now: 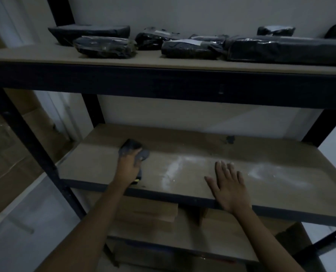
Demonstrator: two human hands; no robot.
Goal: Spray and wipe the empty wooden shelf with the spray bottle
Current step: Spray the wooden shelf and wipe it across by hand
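Note:
The empty wooden shelf (192, 150) is the middle board of a black metal rack, with whitish wet streaks (173, 169) across its middle and right. My left hand (128, 164) presses a dark grey cloth (132, 149) onto the board's left part. My right hand (229, 183) lies flat and open on the front of the board, fingers spread. No spray bottle is clearly visible; a small dark and yellow object (138, 178) shows just under my left wrist.
The upper shelf (84, 57) holds several black wrapped parcels (104, 46). A dark smudge (230, 139) sits near the board's back. Cardboard boxes (149, 213) lie on the shelf below. Black uprights (25, 134) frame the left side; brown boxes stand at far left.

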